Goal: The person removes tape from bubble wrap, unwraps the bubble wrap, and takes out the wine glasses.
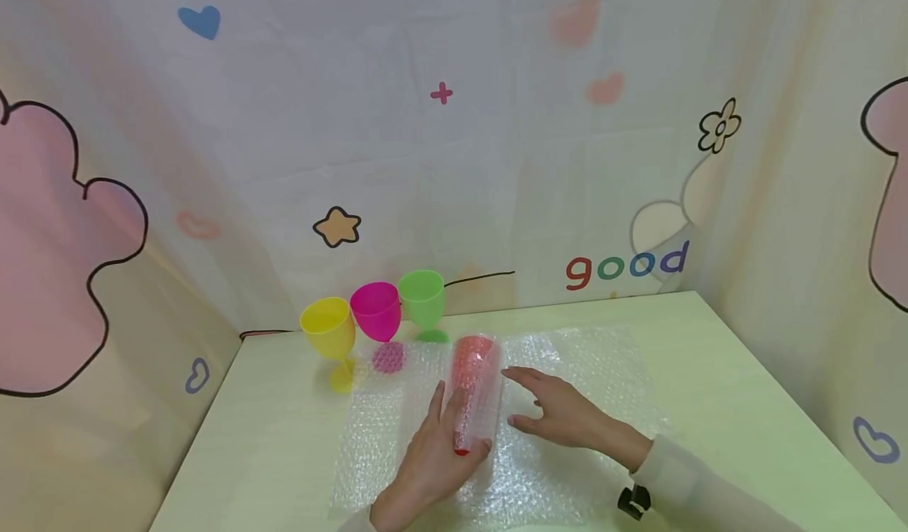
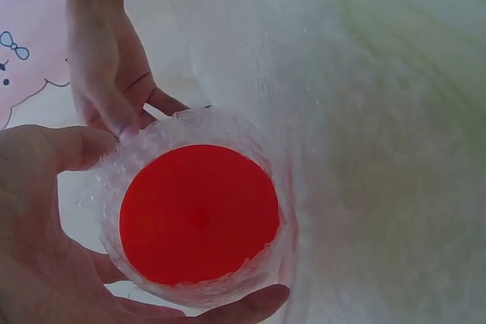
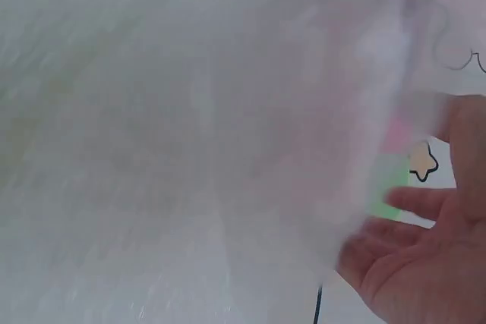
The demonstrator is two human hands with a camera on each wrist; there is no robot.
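A red cup [image 1: 474,359] lies rolled in bubble wrap on a larger spread of the same wrap [image 1: 546,485]. My left hand [image 1: 438,457] holds the near end of the roll, fingers along one side and thumb at the other. In the left wrist view, the cup's round red end [image 2: 199,214] shows inside the rolled layers, with the left hand [image 2: 45,240] curved around it. Just right of the roll in the head view, my right hand [image 1: 560,410] has its fingers spread and grips nothing. Blurred wrap fills much of the right wrist view, beside the right hand [image 3: 425,256].
Yellow [image 1: 329,331], magenta [image 1: 376,311] and green [image 1: 423,299] plastic goblets stand at the back left of the pale table [image 1: 745,422]. Bubble wrap covers the magenta one's foot. A printed curtain [image 1: 397,146] hangs behind the table.
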